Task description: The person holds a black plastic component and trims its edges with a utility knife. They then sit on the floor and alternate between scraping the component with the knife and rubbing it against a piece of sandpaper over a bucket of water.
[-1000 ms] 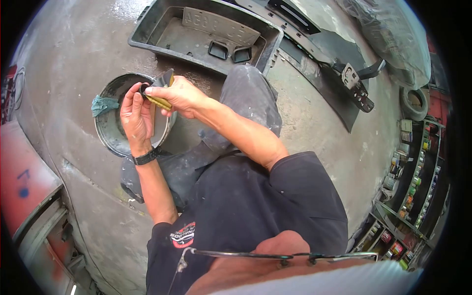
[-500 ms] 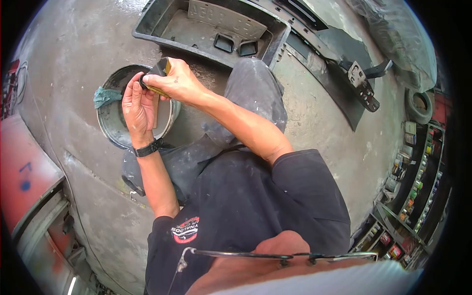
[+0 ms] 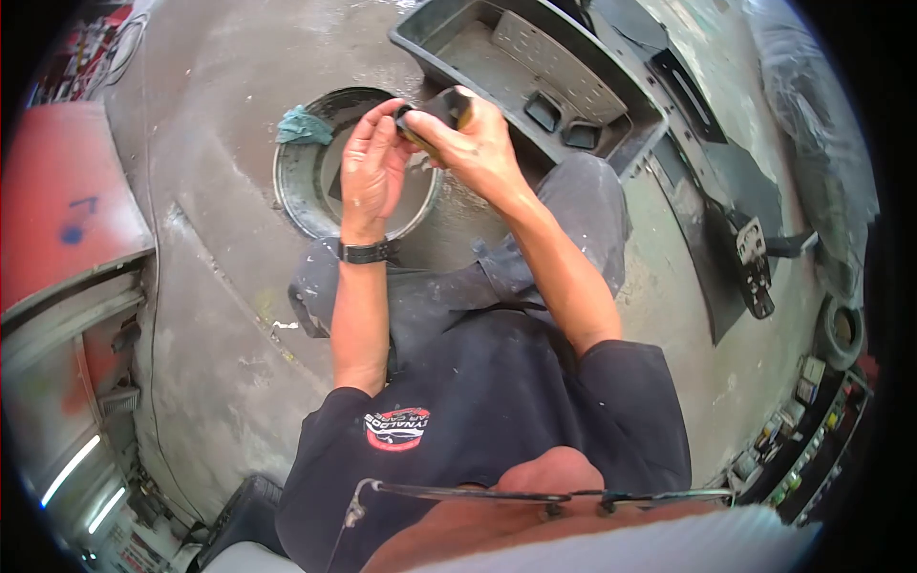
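Observation:
My right hand (image 3: pixel 478 143) grips a small dark block with a yellow side (image 3: pixel 441 113), held above a round metal bucket (image 3: pixel 298 196). My left hand (image 3: pixel 373 167) is raised beside it, fingertips touching the block's left end. A black band sits on my left wrist. A teal rag (image 3: pixel 304 124) hangs over the bucket's far rim. I crouch with my knees in grey, paint-spotted trousers just under the hands.
A dark plastic car bumper part (image 3: pixel 449 57) with a licence plate lies on the wet concrete floor behind the bucket. More black trim and a bracket (image 3: pixel 750 258) lie to the right. A red car panel (image 3: pixel 57 201) is at left; shelves of cans (image 3: pixel 812 401) at right.
The view has swung, so the bucket and hands now sit higher and more to the right. Both hands stay together on the block over the bucket.

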Demonstrator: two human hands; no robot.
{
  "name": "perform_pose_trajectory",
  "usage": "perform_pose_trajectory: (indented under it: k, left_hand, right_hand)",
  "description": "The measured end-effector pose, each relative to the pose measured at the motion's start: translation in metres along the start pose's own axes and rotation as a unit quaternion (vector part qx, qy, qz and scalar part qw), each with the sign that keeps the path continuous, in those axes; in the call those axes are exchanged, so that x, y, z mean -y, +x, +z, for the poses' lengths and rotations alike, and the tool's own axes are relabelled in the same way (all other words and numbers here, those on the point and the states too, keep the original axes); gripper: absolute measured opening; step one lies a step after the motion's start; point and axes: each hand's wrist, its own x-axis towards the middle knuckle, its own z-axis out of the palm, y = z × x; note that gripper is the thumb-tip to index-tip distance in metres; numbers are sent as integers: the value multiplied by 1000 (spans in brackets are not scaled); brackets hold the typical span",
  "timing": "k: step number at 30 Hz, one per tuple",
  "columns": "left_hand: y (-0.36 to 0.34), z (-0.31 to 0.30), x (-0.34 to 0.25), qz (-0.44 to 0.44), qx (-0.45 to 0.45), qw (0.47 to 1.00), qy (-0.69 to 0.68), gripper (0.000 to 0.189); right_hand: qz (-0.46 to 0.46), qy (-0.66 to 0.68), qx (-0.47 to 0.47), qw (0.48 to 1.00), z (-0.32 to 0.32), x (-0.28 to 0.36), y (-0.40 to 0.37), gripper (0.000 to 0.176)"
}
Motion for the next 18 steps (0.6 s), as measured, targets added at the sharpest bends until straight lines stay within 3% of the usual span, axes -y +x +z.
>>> perform_pose_trajectory:
  k: [3,8,14,17,18]
  left_hand:
    - [-1,3,-4,-4,12,1000,-19,32]
    - [1,-10,-3,11,30,997,-69,36]
    - [0,2,-7,20,29,999,-35,30]
    - [-2,0,-4,7,14,1000,-3,27]
    - [-3,-2,-3,7,6,1000,4,26]
  right_hand:
    - [-43,-26,16,999,3,8,-2,35]
    - [74,111,49,990,3,0,-10,28]
    - [113,202,29,972,3,10,-13,22]
    - [149,261,67,951,5,-5,-12,19]
    - [125,226,55,965,3,-4,-10,19]
